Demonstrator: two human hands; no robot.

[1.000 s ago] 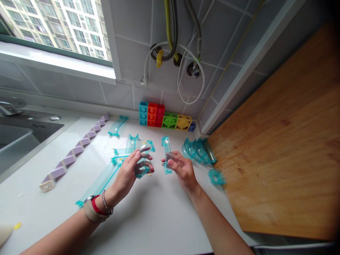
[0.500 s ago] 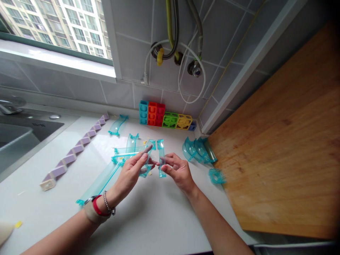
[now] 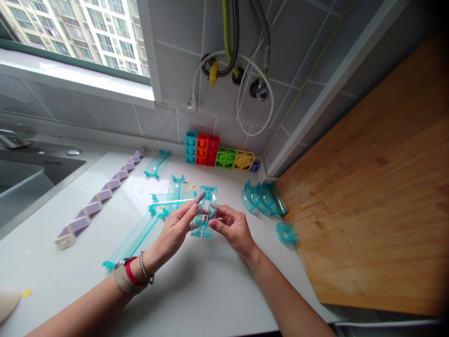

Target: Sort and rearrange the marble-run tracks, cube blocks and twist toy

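My left hand [image 3: 179,223] grips a clear teal plastic track piece [image 3: 197,228] between thumb and fingers. A second clear teal plastic track piece [image 3: 213,199] is pinched in my right hand [image 3: 234,230]. Above the counter the two pieces stand side by side, long edges facing. They look very close, and whether they touch I cannot tell. Some fingertips are hidden behind the plastic. Left of my hands lie more teal pieces: a long straight one [image 3: 131,241], a shorter straight one [image 3: 168,201] and a curved one [image 3: 176,183].
Against the wall stand colored blocks [image 3: 207,150]. Curved teal pieces [image 3: 259,199] and a teal tangle [image 3: 286,232] lie near the wooden board [image 3: 365,201] on the right. A purple zigzag strip [image 3: 105,194] runs across the left counter beside the sink [image 3: 42,171].
Both hands have drawn the two teal pieces together, closing the gap between them. The left piece has turned more upright, in line with the right one.
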